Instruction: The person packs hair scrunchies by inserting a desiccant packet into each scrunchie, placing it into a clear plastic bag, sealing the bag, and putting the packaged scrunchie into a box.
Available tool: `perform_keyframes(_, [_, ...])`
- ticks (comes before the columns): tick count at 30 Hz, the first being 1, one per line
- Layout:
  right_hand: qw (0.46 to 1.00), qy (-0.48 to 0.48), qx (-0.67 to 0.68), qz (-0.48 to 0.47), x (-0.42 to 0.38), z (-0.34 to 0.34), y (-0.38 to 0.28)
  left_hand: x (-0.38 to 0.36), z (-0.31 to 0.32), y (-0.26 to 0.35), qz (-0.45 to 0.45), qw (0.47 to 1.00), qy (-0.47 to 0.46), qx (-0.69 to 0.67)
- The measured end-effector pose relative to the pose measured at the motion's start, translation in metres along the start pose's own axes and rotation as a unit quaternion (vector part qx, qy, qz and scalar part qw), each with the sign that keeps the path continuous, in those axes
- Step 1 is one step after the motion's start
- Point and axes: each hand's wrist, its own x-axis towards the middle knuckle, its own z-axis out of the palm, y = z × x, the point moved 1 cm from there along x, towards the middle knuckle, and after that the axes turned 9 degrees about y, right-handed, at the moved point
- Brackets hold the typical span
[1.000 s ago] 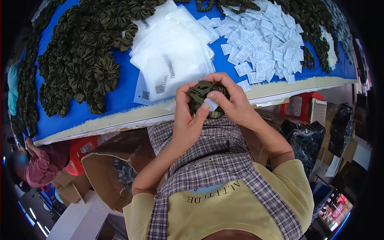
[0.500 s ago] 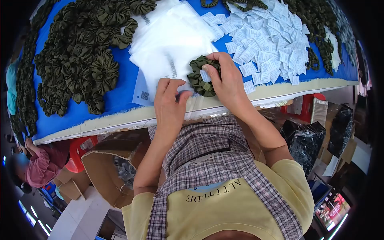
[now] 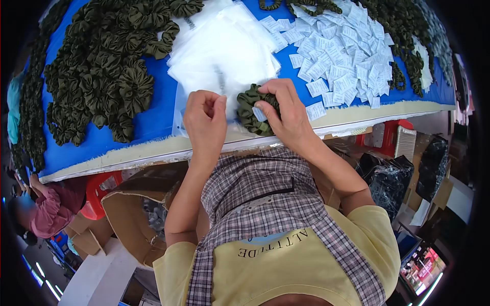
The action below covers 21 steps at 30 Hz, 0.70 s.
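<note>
Dark green scrunchie [image 3: 246,106], gathered fabric, pale slip [image 3: 260,114] on top.
Located between the hands, clamped in the right hand [image 3: 290,113]; left hand [image 3: 206,120] apart, thumb and forefinger pinched, any held item indiscernible.

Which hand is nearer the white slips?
Right. The right hand, holding the scrunchie, is beside the near left edge of the white slips; the left hand is farther left, by the bags.

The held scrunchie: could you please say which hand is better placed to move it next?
Probably the right hand: it grips the dark green scrunchie, while the left hand is apart from it, by the plastic bags.
</note>
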Motion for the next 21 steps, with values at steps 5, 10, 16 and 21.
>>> perform_keyframes(5, [0.992, -0.026, -0.002, -0.127, -0.006, 0.004, -0.007, -0.005, 0.001, -0.001, 0.088, 0.993, 0.058, -0.052])
perform_keyframes(10, [0.992, -0.031, -0.019, -0.121, 0.006, 0.010, -0.019, -0.019, 0.002, -0.001, 0.250, 0.965, 0.065, -0.039])
perform_keyframes(16, [0.991, -0.060, 0.027, -0.118, 0.007, 0.016, -0.009, -0.025, 0.001, -0.005, 0.257, 0.963, 0.080, -0.007])
perform_keyframes(21, [0.996, 0.044, 0.056, -0.050, 0.004, 0.012, -0.004, -0.034, 0.008, 0.001, 0.312, 0.924, 0.188, 0.114])
